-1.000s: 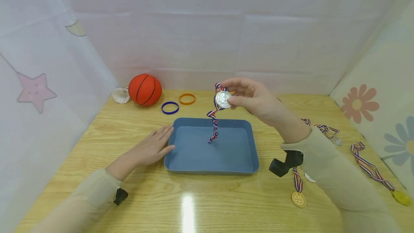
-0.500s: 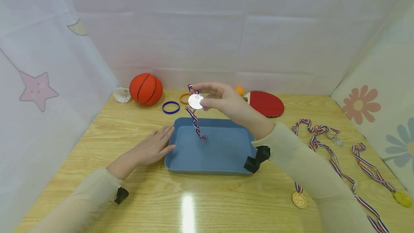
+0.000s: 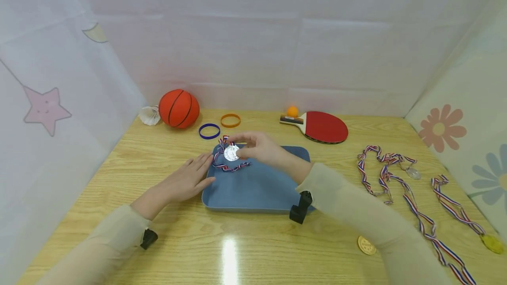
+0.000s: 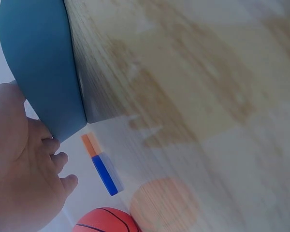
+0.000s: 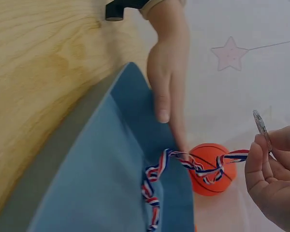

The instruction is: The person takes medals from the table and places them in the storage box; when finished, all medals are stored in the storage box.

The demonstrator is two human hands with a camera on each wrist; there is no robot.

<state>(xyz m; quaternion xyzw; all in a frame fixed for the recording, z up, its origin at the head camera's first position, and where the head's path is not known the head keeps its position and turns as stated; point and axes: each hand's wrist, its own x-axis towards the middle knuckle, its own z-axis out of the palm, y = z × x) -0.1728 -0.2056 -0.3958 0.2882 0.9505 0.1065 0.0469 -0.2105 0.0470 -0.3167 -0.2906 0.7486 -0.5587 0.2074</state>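
Silver medal is pinched by right hand; tray is touched by straight-fingered left hand; bat is shown in head view only.

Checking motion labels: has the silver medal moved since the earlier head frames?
Yes: the silver medal shifted left and lower in the picture against the blue tray.

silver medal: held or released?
Held: the right hand pinches the silver medal, while its ribbon reaches into the blue tray.
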